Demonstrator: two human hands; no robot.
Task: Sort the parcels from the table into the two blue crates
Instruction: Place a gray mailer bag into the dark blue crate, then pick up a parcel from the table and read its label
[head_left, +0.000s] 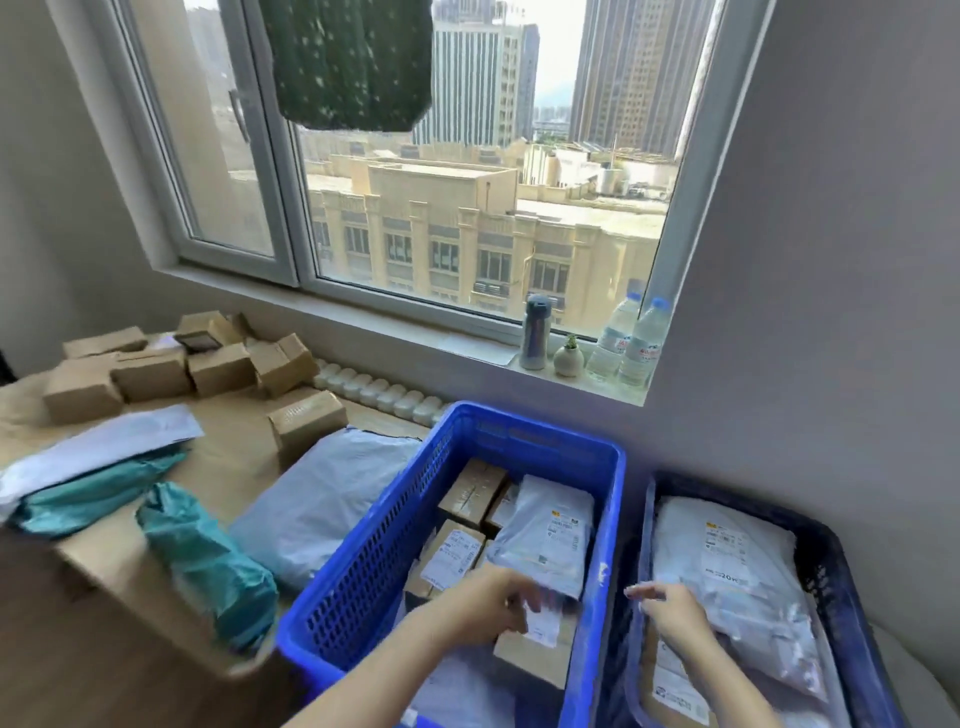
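Two crates, near ends cut off. Left hand (488, 603) inside left crate (363, 561) at 6 o'clock: fingers blurred, grip unreadable. Right hand (672, 616) flat, fingers straight, on mailer (737, 571) in right crate (852, 597) at 4. Boxes (150, 371) on table (234, 447) at 10.

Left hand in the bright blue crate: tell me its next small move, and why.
Probably withdraw the left hand from the bright blue crate and reach for the grey mailer lying on the table beside it. The hand is blurred over parcels already inside, while that mailer, teal bags and boxes lie unsorted.
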